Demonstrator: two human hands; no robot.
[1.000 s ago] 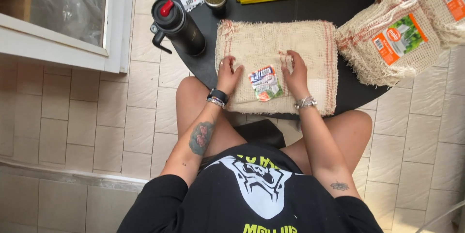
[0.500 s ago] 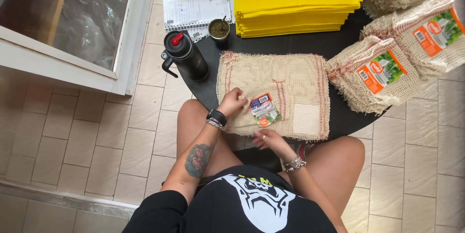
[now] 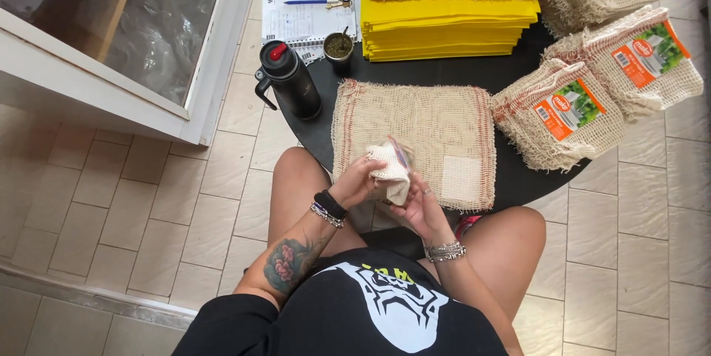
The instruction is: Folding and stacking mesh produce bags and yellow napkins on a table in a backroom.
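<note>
Over the round black tabletop [image 3: 452, 75], both hands work a small folded cream mesh cloth [image 3: 389, 167].
Left hand [image 3: 355, 182] and right hand [image 3: 415, 208] have fingers clenched on it; I'd keep edges aligned above the flat beige woven cloth [image 3: 429, 126].

On the round black table [image 3: 459, 75]: 3 labelled bundles of beige woven cloths [image 3: 563, 115], 1 stack of yellow felt sheets [image 3: 444, 27], 1 black insulated flask [image 3: 289, 78], 1 small metal cup [image 3: 338, 46], 1 blue pen [image 3: 304, 1].

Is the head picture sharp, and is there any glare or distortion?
Head view: even daylight, mostly sharp; hands and the folded cloth slightly soft; reflections on the glass pane; floor tile lines bend near the edges.
</note>
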